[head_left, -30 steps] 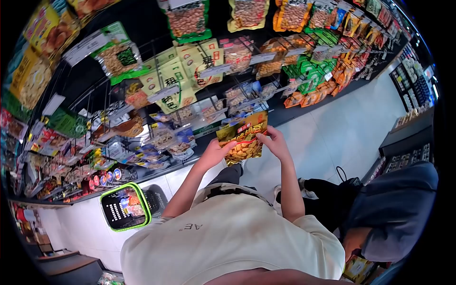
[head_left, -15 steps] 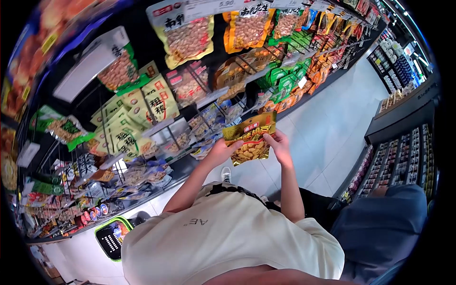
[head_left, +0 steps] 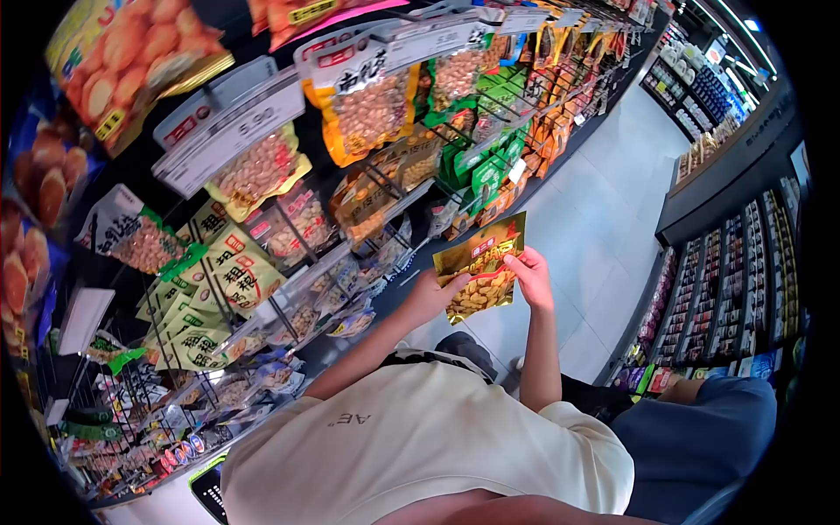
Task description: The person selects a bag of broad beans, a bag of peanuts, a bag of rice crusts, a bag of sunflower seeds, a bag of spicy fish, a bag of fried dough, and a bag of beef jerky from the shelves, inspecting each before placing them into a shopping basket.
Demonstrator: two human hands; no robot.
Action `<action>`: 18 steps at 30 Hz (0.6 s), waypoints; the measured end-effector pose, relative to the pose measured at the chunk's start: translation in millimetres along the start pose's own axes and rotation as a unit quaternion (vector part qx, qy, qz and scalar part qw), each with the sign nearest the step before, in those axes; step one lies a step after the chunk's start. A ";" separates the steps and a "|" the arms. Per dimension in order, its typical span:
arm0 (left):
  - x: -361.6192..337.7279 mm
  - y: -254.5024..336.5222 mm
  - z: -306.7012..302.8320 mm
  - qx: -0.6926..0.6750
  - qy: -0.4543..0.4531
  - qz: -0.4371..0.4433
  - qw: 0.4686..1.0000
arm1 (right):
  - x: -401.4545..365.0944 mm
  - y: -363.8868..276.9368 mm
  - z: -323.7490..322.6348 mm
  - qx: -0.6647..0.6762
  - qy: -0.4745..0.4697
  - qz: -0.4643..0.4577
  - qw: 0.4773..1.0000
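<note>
A gold snack bag (head_left: 479, 273) with a picture of beans or nuts on its front is held up before my chest. My left hand (head_left: 430, 296) grips its left edge, thumb on the front and fingers behind. On the right edge, my right hand (head_left: 530, 273) pinches the bag near its middle. The bag's printed face is turned toward me and slightly tilted. Left of my hands, pale green snack bags (head_left: 238, 276) and an orange-edged peanut bag (head_left: 363, 114) hang on the rack.
Price-tag strips (head_left: 229, 131) and wire hooks jut out from the snack rack. Green packets (head_left: 490, 175) hang beyond the bag. A tiled aisle (head_left: 604, 192) runs ahead. Stocked shelves (head_left: 717, 280) stand at right, near a person in blue (head_left: 700, 437). A green-rimmed basket (head_left: 208, 490) sits lower left.
The bag and both hands have shifted slightly right. The view has turned, so the rack's bags appear lower and further left, and the basket is mostly out of view.
</note>
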State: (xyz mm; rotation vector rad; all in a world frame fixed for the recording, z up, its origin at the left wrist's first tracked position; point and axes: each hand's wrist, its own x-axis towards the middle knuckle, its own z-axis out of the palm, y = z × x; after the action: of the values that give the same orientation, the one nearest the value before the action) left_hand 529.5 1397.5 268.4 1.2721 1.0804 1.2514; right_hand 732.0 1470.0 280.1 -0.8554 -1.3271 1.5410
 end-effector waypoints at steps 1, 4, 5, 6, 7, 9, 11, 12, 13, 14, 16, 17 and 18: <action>7.3 -0.5 4.2 -0.001 0.007 0.001 1.000 | 3.3 -3.5 -5.1 0.004 0.004 -0.005 1.000; 25.7 0.9 15.8 0.009 0.009 0.000 1.000 | 13.9 -6.4 -20.5 0.026 0.013 -0.012 1.000; 32.2 2.3 18.3 0.018 0.010 0.000 1.000 | 17.9 -5.9 -26.9 0.026 0.012 -0.012 1.000; 38.9 4.6 21.8 0.033 0.011 -0.004 0.999 | 23.7 -5.1 -33.6 0.019 0.012 -0.020 1.000; 45.8 3.2 25.6 0.034 0.015 -0.004 0.999 | 29.7 -4.9 -40.1 0.012 0.010 -0.027 1.000; 61.5 -1.8 34.4 0.051 0.016 -0.006 0.999 | 43.7 -6.7 -52.9 0.031 -0.002 -0.024 0.999; 78.0 -5.4 49.4 0.038 0.032 -0.009 0.999 | 58.6 -10.7 -72.3 0.050 -0.014 -0.024 0.998; 87.1 -4.5 57.4 0.023 0.040 -0.015 0.999 | 67.0 -12.0 -83.5 0.043 -0.022 -0.017 0.999; 95.9 -3.5 65.1 0.026 0.043 -0.014 0.999 | 75.4 -13.5 -94.5 0.038 -0.030 -0.010 0.999; 104.4 -2.2 72.7 0.032 0.046 -0.021 0.998 | 83.8 -15.4 -105.6 0.041 -0.032 -0.011 0.999; 123.5 1.4 89.1 0.040 0.047 -0.030 0.998 | 99.7 -22.1 -127.8 0.027 -0.048 0.008 0.998; 133.2 1.8 98.3 0.034 0.057 -0.042 0.997 | 107.3 -21.6 -141.3 0.029 -0.046 0.009 0.998; 143.0 0.7 107.6 0.027 0.067 -0.055 0.996 | 115.1 -19.4 -154.6 0.027 -0.051 0.012 0.998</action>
State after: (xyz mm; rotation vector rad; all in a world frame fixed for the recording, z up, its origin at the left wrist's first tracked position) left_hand 645.7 1532.3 287.4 1.1665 1.2711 1.2452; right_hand 836.5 1633.1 276.8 -0.7705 -1.3452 1.6508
